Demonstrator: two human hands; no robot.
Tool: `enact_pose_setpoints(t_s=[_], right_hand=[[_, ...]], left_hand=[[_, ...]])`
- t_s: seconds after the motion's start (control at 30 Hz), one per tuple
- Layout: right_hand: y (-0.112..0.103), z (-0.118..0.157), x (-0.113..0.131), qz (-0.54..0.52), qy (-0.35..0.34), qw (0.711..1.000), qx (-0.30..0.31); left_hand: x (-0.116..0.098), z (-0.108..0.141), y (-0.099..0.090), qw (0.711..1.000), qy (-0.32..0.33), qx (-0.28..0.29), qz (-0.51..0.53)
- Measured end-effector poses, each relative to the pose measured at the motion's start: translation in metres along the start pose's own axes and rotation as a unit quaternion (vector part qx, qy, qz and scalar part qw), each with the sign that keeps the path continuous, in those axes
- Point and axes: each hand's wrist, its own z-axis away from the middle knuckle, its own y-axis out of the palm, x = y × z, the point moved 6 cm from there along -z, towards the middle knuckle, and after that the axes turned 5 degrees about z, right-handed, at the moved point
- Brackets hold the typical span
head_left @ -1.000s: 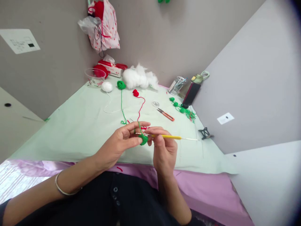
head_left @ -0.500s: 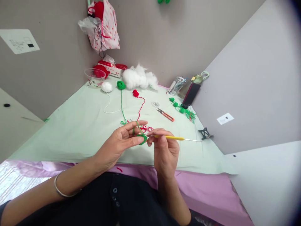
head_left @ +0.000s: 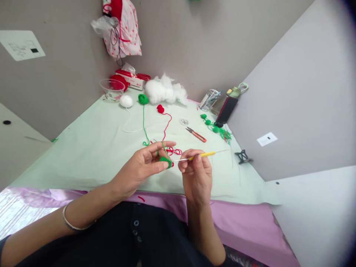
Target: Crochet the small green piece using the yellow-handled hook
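My left hand (head_left: 147,163) pinches a small green crochet piece (head_left: 166,161) with a bit of red at its edge. Green yarn runs over the raised left index finger and down toward the green yarn ball (head_left: 143,99). My right hand (head_left: 197,172) is closed round the yellow handle of a crochet hook (head_left: 205,155). The hook's thin metal shaft points left, its tip close to the crochet piece; whether it sits in a stitch I cannot tell. Loops of red yarn (head_left: 174,151) lie on the table just behind the hands.
White stuffing (head_left: 165,91), a white yarn ball (head_left: 126,101) and a small red yarn bundle (head_left: 160,108) lie at the back. Orange-handled thread snips (head_left: 196,134) rest right of centre. Green crocheted pieces (head_left: 215,129), a phone (head_left: 226,110) and a black stand (head_left: 243,157) line the right edge.
The hook has drawn a little rightward and tilted, its handle end now higher. The green crochet piece has turned in my left fingers, showing more red. My left hand has barely moved.
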Motion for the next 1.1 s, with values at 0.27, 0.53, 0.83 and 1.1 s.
enact_pose_setpoints(t_s=[0.27, 0.53, 0.83, 1.1], right_hand=[[0.007, 0.013, 0.005, 0.116, -0.101, 0.988, 0.015], [0.004, 0.005, -0.001, 0.003, -0.019, 1.0, -0.003], [0.003, 0.009, 0.01, 0.027, -0.059, 0.998, 0.01], [0.014, 0.033, 0.028, 0.318, -0.309, 0.895, 0.042]], left_hand=[[0.002, 0.002, 0.001, 0.999, 0.019, -0.008, -0.024], [-0.001, 0.003, -0.003, 0.999, 0.018, -0.022, -0.015], [-0.004, 0.002, -0.004, 0.998, 0.042, -0.018, -0.05], [-0.009, 0.009, -0.005, 0.983, 0.109, -0.075, -0.127]])
